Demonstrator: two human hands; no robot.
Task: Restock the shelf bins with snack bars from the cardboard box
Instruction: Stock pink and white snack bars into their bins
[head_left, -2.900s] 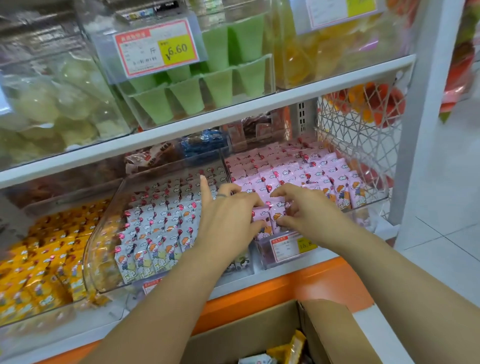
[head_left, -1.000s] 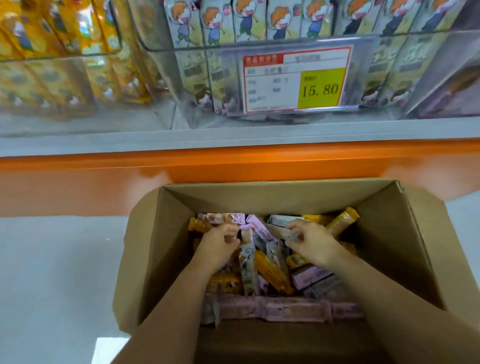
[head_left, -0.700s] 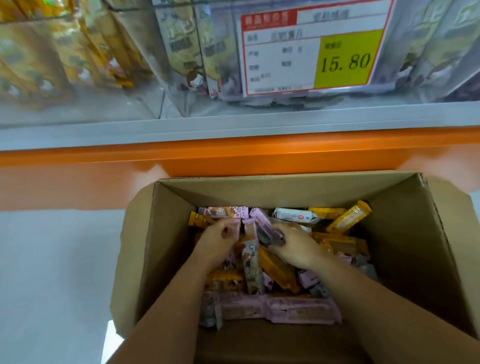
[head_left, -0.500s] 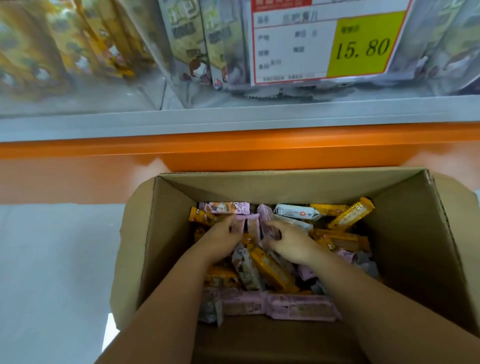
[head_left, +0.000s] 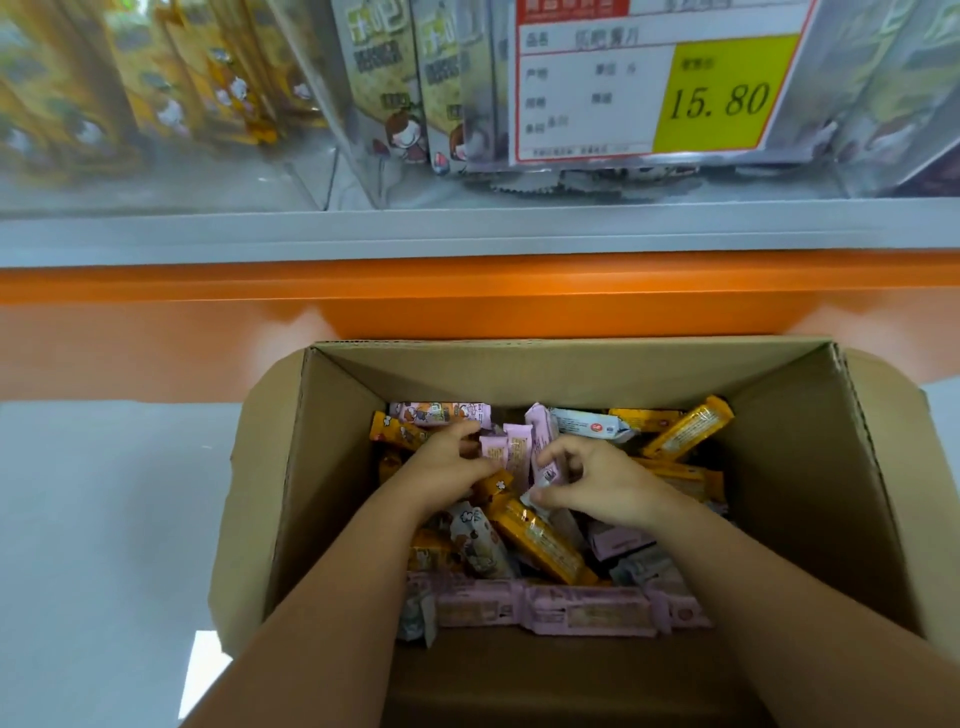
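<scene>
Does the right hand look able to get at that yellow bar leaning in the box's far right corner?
Probably yes: the yellow bar lies uncovered atop the pile, just beyond the right hand, and the cardboard box is open. That hand pinches a pink bar, though.

I see red-bordered white paper price label (head_left: 654, 78) well ahead of right hand (head_left: 602, 488), up high. Yellow panel on it reads 15.80; rest of print too blurred for me. Pale grey shelf ledge (head_left: 467, 234) runs full width just below label. Glossy orange base panel (head_left: 467, 291) directly under ledge, ahead of both hands. Light grey floor (head_left: 104, 519) left of left hand (head_left: 447, 462). Bright white light patch (head_left: 205, 670) on floor, nearer me, further left.
</scene>
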